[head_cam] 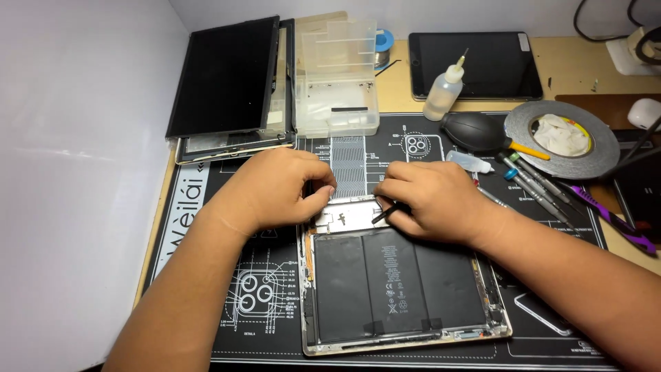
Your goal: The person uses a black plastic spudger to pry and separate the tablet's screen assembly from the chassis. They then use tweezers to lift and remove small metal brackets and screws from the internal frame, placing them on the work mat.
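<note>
An opened tablet body (pixel 406 337) lies on a black work mat (pixel 220 310), its large black battery (pixel 392 279) exposed. My left hand (pixel 275 186) rests on the tablet's far edge, fingers curled down onto the silver metal plate (pixel 348 217) there. My right hand (pixel 430 196) sits just to the right of that plate and grips a thin black tool (pixel 385 212) whose tip points at the plate. Both fingertips are partly hidden behind the knuckles.
A removed black screen panel (pixel 224 76) and a clear plastic parts box (pixel 337 76) lie at the back left. Another tablet (pixel 475 65), a small squeeze bottle (pixel 443 93), a black air blower (pixel 475 131), a tape roll (pixel 561 138) and screwdrivers (pixel 537 186) crowd the right. A white wall bounds the left.
</note>
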